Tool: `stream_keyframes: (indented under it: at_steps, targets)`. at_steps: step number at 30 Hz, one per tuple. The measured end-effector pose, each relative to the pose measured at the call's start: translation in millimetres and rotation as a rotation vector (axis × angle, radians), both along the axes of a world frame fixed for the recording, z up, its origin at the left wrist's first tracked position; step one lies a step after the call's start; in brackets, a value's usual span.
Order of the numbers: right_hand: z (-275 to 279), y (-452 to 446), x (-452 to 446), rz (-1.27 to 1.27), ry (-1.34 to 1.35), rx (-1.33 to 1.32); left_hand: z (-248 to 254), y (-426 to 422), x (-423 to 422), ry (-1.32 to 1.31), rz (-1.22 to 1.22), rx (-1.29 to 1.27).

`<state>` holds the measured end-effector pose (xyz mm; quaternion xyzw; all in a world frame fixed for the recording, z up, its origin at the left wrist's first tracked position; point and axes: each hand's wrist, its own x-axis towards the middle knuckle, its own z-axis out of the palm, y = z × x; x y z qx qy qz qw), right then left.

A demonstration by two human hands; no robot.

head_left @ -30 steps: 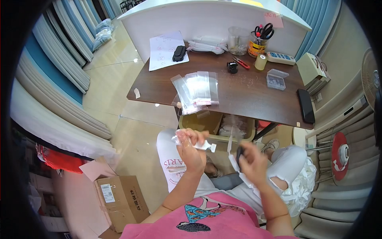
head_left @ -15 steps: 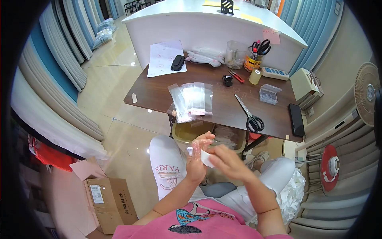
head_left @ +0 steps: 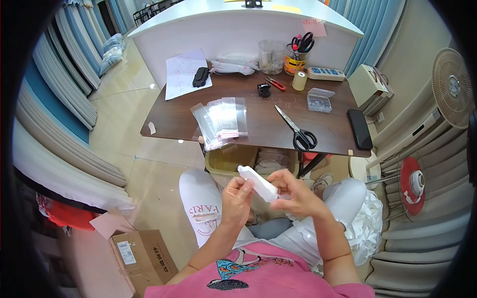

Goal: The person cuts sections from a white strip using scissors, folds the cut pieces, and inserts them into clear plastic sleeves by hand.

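A small white folded bundle (head_left: 259, 184) is held between my two hands above my lap. My left hand (head_left: 238, 197) pinches its left side with thumb and fingers. At its lower right end, the fingers of my right hand (head_left: 292, 193) close on it. Black-handled scissors (head_left: 301, 138) lie on the brown table (head_left: 174, 119), beyond my right hand, blades pointing away to the left. Clear plastic bags (head_left: 222, 119) lie fanned near the table's front edge, beyond my left hand.
Under the table is a yellowish bin (head_left: 226, 163). On the tabletop are a phone (head_left: 359, 130), a small clear box (head_left: 319, 102), a tape roll (head_left: 299, 80) and red snips (head_left: 276, 83). A cardboard box (head_left: 149, 256) stands at lower left, a fan (head_left: 452, 87) at right.
The scissors have gone from my right hand to the table. My right hand has come back to the white bundle, now held by both hands. The view has shifted slightly.
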<state>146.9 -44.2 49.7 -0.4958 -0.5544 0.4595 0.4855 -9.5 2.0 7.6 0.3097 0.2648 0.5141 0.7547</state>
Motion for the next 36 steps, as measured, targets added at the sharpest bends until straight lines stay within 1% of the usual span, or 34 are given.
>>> stream_keyframes:
  at_steps: [1,2,3,4,5,6,7,8,9,11,12,13,14,15,17,18,19,20,21,22,23,24,25,26,27,28,29,30,31,32,34,35,36]
  targets:
    - [-1.8,0.4,6.7,0.105,0.185,0.026,-1.3,3.0,-4.0,-0.078,-0.063,-0.08]
    - [-2.5,0.3,14.6,0.099,0.188,0.03,-1.7,6.1,-7.6,-0.157,-0.125,-0.158]
    - [-2.9,0.0,23.2,0.215,0.138,-0.003,-1.1,8.5,-10.4,-0.154,-0.133,-0.155]
    - [-2.1,1.5,27.5,0.33,0.085,-0.037,-0.5,10.4,-13.0,-0.256,-0.223,-0.283]
    - [-0.7,4.7,28.3,0.324,0.087,-0.034,0.0,11.0,-14.2,-0.357,-0.311,-0.414]
    - [1.9,8.4,28.1,0.414,0.119,0.053,0.3,10.8,-14.3,-0.354,-0.317,-0.413]
    - [4.4,11.4,27.9,0.505,0.151,0.14,0.7,10.2,-14.0,-0.371,-0.32,-0.485]
    - [7.5,13.6,26.5,0.502,0.15,0.142,1.6,10.6,-14.9,-0.388,-0.323,-0.556]
    - [10.6,14.5,25.8,0.526,0.127,0.109,4.7,11.0,-16.3,-0.385,-0.325,-0.556]
    - [15.5,17.3,25.8,0.55,0.106,0.081,12.6,12.4,-19.8,-0.452,-0.488,-0.55]
    - [17.4,18.9,26.1,0.546,0.011,0.131,14.0,12.1,-19.9,-0.447,-0.488,-0.548]
    - [17.9,19.9,25.8,0.539,-0.084,0.18,14.9,11.7,-19.9,-0.452,-0.44,-0.599]
    - [17.0,20.4,24.5,0.537,-0.082,0.184,15.2,11.4,-20.0,-0.456,-0.392,-0.65]
    - [15.3,21.1,22.3,0.507,-0.11,0.178,14.2,11.4,-20.8,-0.453,-0.393,-0.649]
    - [10.4,21.3,17.4,0.475,-0.137,0.176,10.9,10.5,-21.9,-0.56,-0.398,-0.588]
    - [6.5,20.3,14.2,0.386,-0.07,0.147,11.2,9.6,-21.5,-0.558,-0.399,-0.587]
    - [3.8,18.7,10.7,0.296,-0.002,0.118,12.1,8.0,-20.9,-0.495,-0.351,-0.528]
    - [3.6,16.0,7.0,0.295,0.0,0.118,12.6,6.6,-20.0,-0.431,-0.303,-0.471]
    - [4.7,12.7,3.5,0.249,0.121,-0.002,12.1,5.8,-17.9,-0.428,-0.304,-0.473]
    - [5.3,10.5,0.6,0.204,0.241,-0.122,11.3,4.8,-15.2,-0.347,-0.19,-0.331]
    - [5.1,10.2,-1.8,0.201,0.243,-0.123,10.0,4.4,-12.9,-0.265,-0.077,-0.189]
    - [5.0,10.4,-3.7,0.14,0.216,-0.116,7.1,4.5,-11.6,-0.264,-0.079,-0.19]
    - [4.9,10.5,-5.1,0.081,0.188,-0.108,3.1,4.8,-10.8,-0.166,0.031,-0.11]
    - [5.2,10.0,-6.0,0.081,0.187,-0.108,0.7,4.6,-9.7,-0.067,0.142,-0.028]
    - [5.9,9.1,-7.3,0.059,0.099,-0.057,0.1,3.9,-8.5,-0.069,0.143,-0.028]
    - [6.9,9.0,-8.2,0.038,0.01,-0.005,-0.6,3.1,-7.0,0.03,0.212,0.029]
    - [8.5,9.7,-8.4,0.042,0.009,-0.006,-1.0,2.2,-5.6,0.129,0.283,0.086]
    - [10.4,10.8,-7.9,0.075,-0.081,0.031,-0.3,1.7,-4.1,0.126,0.287,0.085]
    - [11.9,11.8,-7.7,0.108,-0.171,0.069,1.2,1.2,-2.6,0.215,0.328,0.145]
    - [13.1,13.1,-8.8,0.11,-0.174,0.069,2.3,0.6,-0.9,0.304,0.369,0.206]
    - [15.7,18.3,-15.1,0.029,-0.341,0.117,2.4,-0.3,3.3,0.314,0.354,0.214]
    - [11.1,21.9,-20.0,0.032,-0.346,0.121,2.2,-0.1,5.7,0.328,0.337,0.224]
    - [0.2,25.5,-26.4,-0.042,-0.389,0.209,1.8,-0.1,8.2,0.324,0.344,0.227]
